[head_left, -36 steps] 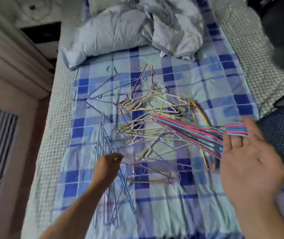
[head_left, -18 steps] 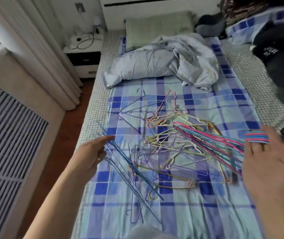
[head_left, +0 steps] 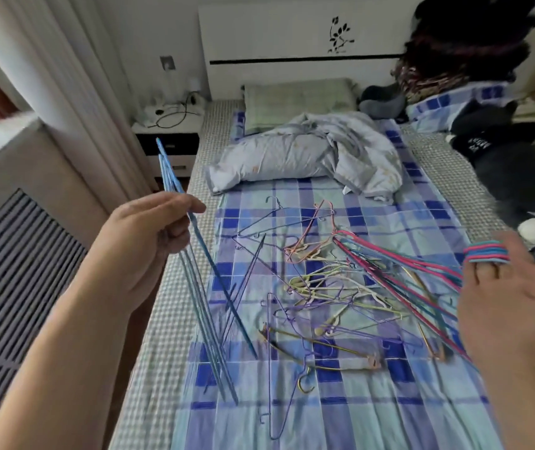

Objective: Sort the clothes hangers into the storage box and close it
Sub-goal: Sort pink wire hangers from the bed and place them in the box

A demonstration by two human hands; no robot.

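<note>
Your left hand (head_left: 142, 241) grips blue hangers (head_left: 201, 280) over the bed's (head_left: 175, 319) left edge; your right hand (head_left: 513, 306) fingers hook pink and blue hangers (head_left: 422, 271).

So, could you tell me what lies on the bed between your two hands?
In the head view, a loose pile of hangers lies on the checked sheet between the left hand, holding blue hangers, and the right hand.

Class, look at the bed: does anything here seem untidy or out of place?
Yes. Loose hangers lie tangled in a heap across the checked sheet, hooks and bars interlocked rather than stacked. No storage box is in view.
</note>
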